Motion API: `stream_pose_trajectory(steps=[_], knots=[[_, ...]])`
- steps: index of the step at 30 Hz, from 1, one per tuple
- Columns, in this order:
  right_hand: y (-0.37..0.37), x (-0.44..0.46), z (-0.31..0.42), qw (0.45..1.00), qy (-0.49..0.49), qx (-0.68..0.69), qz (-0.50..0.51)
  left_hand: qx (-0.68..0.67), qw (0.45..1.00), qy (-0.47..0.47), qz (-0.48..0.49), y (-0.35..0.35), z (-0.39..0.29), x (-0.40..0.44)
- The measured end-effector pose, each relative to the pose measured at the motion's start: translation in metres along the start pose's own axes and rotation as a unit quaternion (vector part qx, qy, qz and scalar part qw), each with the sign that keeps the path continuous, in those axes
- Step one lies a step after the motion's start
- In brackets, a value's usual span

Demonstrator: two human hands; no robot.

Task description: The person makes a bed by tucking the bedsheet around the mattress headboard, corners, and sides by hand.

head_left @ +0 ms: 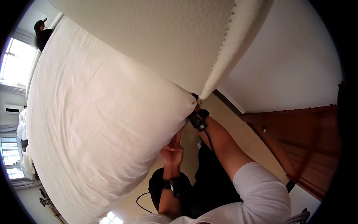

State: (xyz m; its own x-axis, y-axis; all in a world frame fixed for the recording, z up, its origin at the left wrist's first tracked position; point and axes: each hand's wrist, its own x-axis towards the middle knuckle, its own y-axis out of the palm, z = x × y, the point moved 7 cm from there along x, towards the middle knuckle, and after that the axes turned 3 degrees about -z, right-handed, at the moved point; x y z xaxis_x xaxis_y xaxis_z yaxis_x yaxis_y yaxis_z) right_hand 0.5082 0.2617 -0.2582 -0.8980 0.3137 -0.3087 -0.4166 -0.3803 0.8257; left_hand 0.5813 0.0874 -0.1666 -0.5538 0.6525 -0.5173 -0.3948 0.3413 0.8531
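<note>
A white fitted-looking sheet [97,100] covers the mattress, with loose wrinkles along its side. My left hand [172,150] is at the mattress's lower side edge, fingers closed at the sheet's hem and partly tucked under it. My right hand [197,108] reaches to the mattress corner beside the headboard; its fingers are hidden behind the corner and the sheet. A black band with a small device [198,121] is on my right wrist, and a similar device [174,186] is on my left wrist.
A cream padded headboard [164,33] with a studded edge rises at the bed's head. A brown wooden panel [302,142] and a white wall [287,63] are at the right. Another person [44,36] in dark clothes is at the far side. A black cable [140,201] loops near my left arm.
</note>
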Motion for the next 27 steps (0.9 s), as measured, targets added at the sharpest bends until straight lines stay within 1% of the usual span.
stream_pose_trajectory(steps=[2,5,8,11,12,13,14,16,17,19,20,22,23,24,25,26,27], knots=[[-0.002,-0.002,0.0,1.0,0.001,-0.003,-0.004,0.008,1.0,-0.005,-0.012,-0.01,-0.005,-0.003],[-0.003,-0.004,0.002,1.0,0.0,0.0,0.001,-0.002,0.999,-0.015,0.035,-0.005,-0.005,0.009],[-0.008,-0.006,-0.002,1.0,0.002,0.004,0.006,-0.025,0.999,-0.026,0.032,-0.001,0.0,0.005],[-0.009,-0.016,-0.009,1.0,0.017,0.027,0.005,-0.027,0.999,-0.023,0.007,-0.005,-0.002,0.002],[0.014,-0.036,-0.002,0.996,0.052,0.063,-0.047,-0.034,0.998,-0.037,0.032,-0.005,-0.002,0.004],[0.022,-0.048,0.001,0.994,0.052,0.099,0.004,-0.041,0.996,-0.049,0.058,-0.004,-0.001,0.006],[0.023,-0.067,0.005,0.988,0.054,0.132,0.055,-0.048,0.996,-0.047,0.063,-0.005,-0.002,0.009],[0.012,-0.109,0.013,0.98,0.031,0.165,0.102,-0.064,0.995,-0.032,0.071,-0.007,0.001,0.012],[0.007,-0.129,0.018,0.982,0.043,0.156,0.102,-0.077,0.994,-0.024,0.073,-0.006,0.002,0.01],[-0.008,-0.158,0.03,0.994,0.088,0.065,0.013,-0.067,0.993,0.036,-0.091,-0.024,-0.002,0.003],[-0.003,-0.165,0.038,0.993,0.108,0.051,0.025,-0.084,0.991,0.055,-0.084,-0.017,-0.008,-0.011],[0.009,-0.176,0.057,0.995,0.092,-0.045,-0.022,-0.086,0.985,-0.053,-0.141,-0.008,-0.01,-0.048],[0.023,-0.181,0.062,0.994,0.097,-0.054,-0.016,-0.095,0.985,-0.048,-0.134,-0.014,-0.024,-0.067],[0.041,-0.186,0.065,0.977,0.132,-0.168,-0.006,-0.052,0.996,-0.046,-0.057,-0.019,-0.043,-0.084],[0.06,-0.192,0.066,0.946,0.165,-0.279,0.005,-0.007,0.999,-0.041,0.018,-0.005,-0.058,-0.105],[0.084,-0.195,0.071,0.943,0.165,-0.288,0.01,-0.014,0.999,-0.037,0.027,0.0,-0.073,-0.128],[0.108,-0.197,0.076,0.902,0.143,-0.406,0.036,0.096,0.994,0.011,-0.053,0.016,-0.088,-0.163]])
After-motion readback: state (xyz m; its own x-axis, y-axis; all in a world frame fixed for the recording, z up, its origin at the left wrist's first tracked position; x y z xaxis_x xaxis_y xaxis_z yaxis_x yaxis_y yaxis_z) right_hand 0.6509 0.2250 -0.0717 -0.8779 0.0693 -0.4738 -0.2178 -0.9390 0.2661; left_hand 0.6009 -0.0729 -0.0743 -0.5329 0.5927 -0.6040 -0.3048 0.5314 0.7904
